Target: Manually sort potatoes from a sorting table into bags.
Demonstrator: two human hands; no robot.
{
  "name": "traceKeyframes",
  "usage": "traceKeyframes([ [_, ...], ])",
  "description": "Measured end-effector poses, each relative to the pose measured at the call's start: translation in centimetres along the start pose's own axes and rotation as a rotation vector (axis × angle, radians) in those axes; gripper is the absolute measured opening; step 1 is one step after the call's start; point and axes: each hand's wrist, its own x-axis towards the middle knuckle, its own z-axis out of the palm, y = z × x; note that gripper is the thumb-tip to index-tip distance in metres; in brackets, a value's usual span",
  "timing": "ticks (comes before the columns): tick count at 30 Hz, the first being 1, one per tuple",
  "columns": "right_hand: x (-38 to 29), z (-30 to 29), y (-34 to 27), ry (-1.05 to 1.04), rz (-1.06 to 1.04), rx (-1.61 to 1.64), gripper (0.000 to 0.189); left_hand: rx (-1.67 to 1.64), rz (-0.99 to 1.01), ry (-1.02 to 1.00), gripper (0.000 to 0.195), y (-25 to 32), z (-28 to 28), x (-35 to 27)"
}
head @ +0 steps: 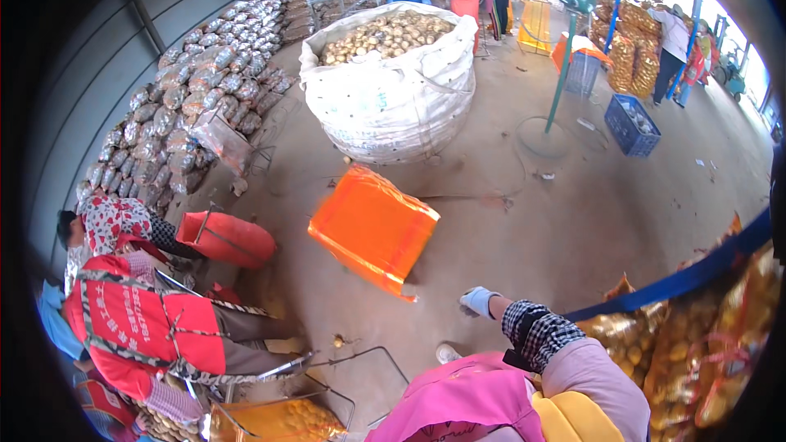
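One gloved hand (479, 302) is visible, with a checked sleeve cover on its forearm; it seems to be my right hand. Its fingers look curled, and whether it holds anything is unclear. Ahead of it and to its left is an orange mesh-lined bag or box-shaped bundle (374, 230) over the floor, touched by no hand. My left hand is out of view. Beyond the orange bundle stands a large white bulk sack (387, 104) filled with potatoes (387, 37).
Workers (153, 319) bend at the left beside a red sack (227, 239) and a metal frame (381, 350). Filled mesh sacks (675, 344) and a blue strap or bar (669, 282) lie close at the right. A green stand (560, 73) and a blue crate (632, 129) stand farther off.
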Motion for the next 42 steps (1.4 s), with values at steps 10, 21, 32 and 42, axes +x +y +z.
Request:
traceKeyframes([
  [10, 21.9, -4.8, -20.4, 0.449, -0.090, -0.506, 0.036, -0.374, 0.040, 0.145, 0.037, 17.4, -9.6, 7.3],
  [21, 45.9, -5.3, -31.4, 0.285, 0.015, -0.565, 0.033, -0.664, -0.332, 0.018, 0.039, 34.9, -9.1, 12.3],
  [32, 42.5, -6.9, -34.1, 0.515, -0.287, -0.743, 0.019, -0.969, -0.015, 0.232, 0.041, 41.6, -13.4, 20.2],
  [42, 27.3, 0.3, -37.2, -0.401, -0.955, -0.194, 0.022, -1.230, -0.048, 0.271, 0.021, 48.6, -21.2, 36.3],
])
